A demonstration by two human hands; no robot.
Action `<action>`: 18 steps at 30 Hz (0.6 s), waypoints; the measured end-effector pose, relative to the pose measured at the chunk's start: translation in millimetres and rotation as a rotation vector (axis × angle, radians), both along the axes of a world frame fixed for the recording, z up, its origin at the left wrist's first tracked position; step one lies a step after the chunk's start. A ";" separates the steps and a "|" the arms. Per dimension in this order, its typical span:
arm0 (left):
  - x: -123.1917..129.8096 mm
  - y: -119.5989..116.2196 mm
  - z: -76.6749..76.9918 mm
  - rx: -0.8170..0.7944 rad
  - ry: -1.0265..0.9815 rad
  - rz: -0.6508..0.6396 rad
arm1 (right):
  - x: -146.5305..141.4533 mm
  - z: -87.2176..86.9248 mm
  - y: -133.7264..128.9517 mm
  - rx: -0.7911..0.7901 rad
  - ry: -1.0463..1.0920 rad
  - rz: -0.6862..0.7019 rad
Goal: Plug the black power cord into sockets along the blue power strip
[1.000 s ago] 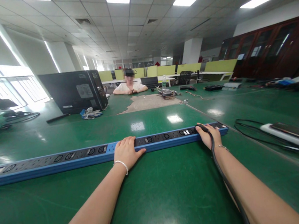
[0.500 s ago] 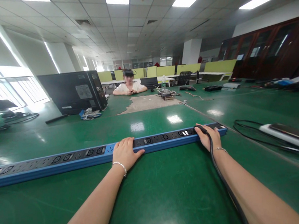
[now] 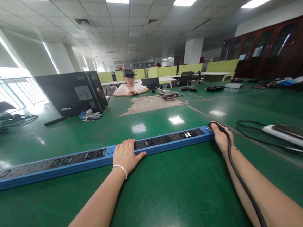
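Note:
A long blue power strip (image 3: 78,163) with black sockets lies across the green table (image 3: 179,188). My left hand (image 3: 126,156) rests over its middle, fingers wrapped over the far side and thumb along the near edge. At the strip's right end, my right hand (image 3: 222,135) is closed around the plug of a black cable (image 3: 244,186). The plug is at the blue end part of the strip; whether it touches the strip is hidden by my fingers. The cable runs down over my right forearm.
On the right lies a white and black device (image 3: 294,138) with black cables. Behind the strip stand a black computer case (image 3: 71,94), gloves (image 3: 90,115) and a metal part (image 3: 167,95). Across the table sits a person (image 3: 130,88).
My right hand has moved right with the plug, from the last sockets to the strip's end. My left hand has stayed in place on the strip.

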State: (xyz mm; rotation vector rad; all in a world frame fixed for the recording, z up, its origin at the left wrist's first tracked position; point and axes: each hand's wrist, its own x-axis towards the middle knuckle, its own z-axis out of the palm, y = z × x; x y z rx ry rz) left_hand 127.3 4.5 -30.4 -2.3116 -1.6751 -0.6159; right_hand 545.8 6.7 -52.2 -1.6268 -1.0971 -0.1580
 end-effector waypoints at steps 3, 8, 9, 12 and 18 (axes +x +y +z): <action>0.1 -0.2 0.7 -0.015 -0.001 0.005 | -1.0 2.1 2.1 -0.078 -0.054 0.009; 0.7 -0.8 2.8 -0.023 -0.005 0.003 | -2.6 2.2 4.8 -0.257 -0.153 -0.020; 0.9 -1.0 3.0 -0.027 -0.005 0.003 | -3.6 1.8 4.8 -0.272 -0.161 -0.034; 1.0 -1.5 3.3 -0.037 -0.010 0.008 | -7.6 1.8 3.5 -0.279 -0.142 -0.087; 0.2 -1.7 2.6 -0.023 -0.007 0.002 | -9.4 10.0 -2.4 -0.357 -0.146 -0.106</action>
